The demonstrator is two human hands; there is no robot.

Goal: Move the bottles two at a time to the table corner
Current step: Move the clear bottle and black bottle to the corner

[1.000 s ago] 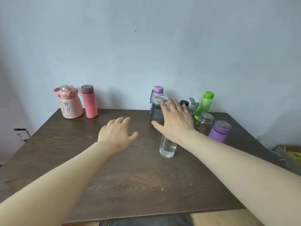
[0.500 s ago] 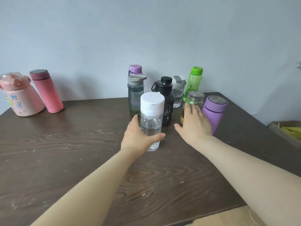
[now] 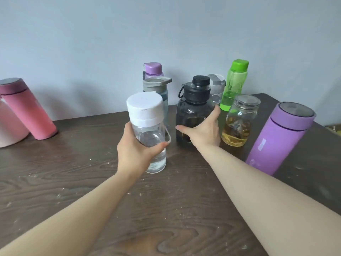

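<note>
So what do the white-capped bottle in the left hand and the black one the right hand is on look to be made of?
White-capped bottle: clear, glossy body, probably plastic, though glass can't be ruled out; you see through it to the water, and the cap is matte white plastic. Black bottle: smoky translucent body, likely plastic, with a ridged matte black screw lid and carry loop. The left hand grips the first; the right hand is spread open against the second.
</note>
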